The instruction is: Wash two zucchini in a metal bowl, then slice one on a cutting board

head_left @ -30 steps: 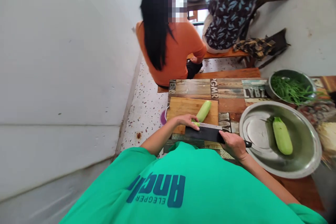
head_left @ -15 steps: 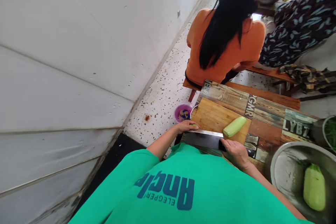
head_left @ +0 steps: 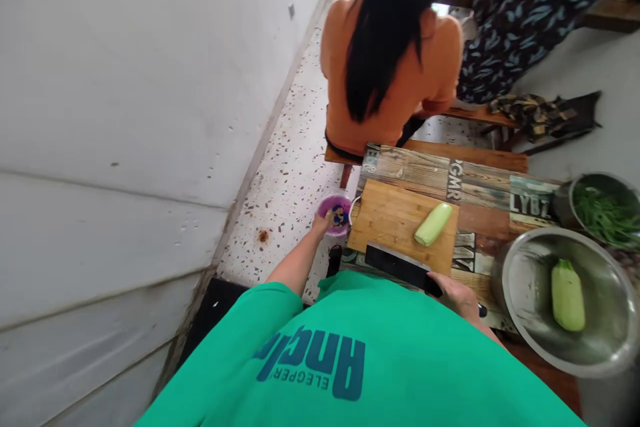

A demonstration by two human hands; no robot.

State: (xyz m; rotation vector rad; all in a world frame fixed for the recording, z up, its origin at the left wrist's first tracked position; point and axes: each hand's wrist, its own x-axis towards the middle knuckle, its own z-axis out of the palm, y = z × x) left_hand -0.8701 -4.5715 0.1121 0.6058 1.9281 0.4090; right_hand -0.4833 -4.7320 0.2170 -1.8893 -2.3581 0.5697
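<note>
The green shirt hides much of the near side: the right hand (head_left: 459, 295) shows only its knuckles above the cloth, clenched round the handle of a dark cleaver (head_left: 397, 265) whose blade runs from it toward the left hand, lying along the near edge of the cutting board (head_left: 387, 220). The handle's tip just peeks out on the far side of that hand. The left hand (head_left: 325, 219) reaches out past the bench's (head_left: 480, 183) left edge, over a small purple bowl (head_left: 336, 213) on the floor; its fingers are too small and blurred to tell whether they pinch anything or hang loose.

A peeled pale-green gourd (head_left: 433, 224) lies on the board just beyond the right hand, apart from the blade. To the right hand's outer side sits a large steel basin (head_left: 530, 320) holding a second gourd (head_left: 567, 295), its rim cut by the frame edge. A bowl of greens (head_left: 605, 213) stands farther out.

Beyond the left hand the speckled floor (head_left: 290, 180) runs open along the wall. A person in orange (head_left: 400, 93) sits just past the bench's far edge.
</note>
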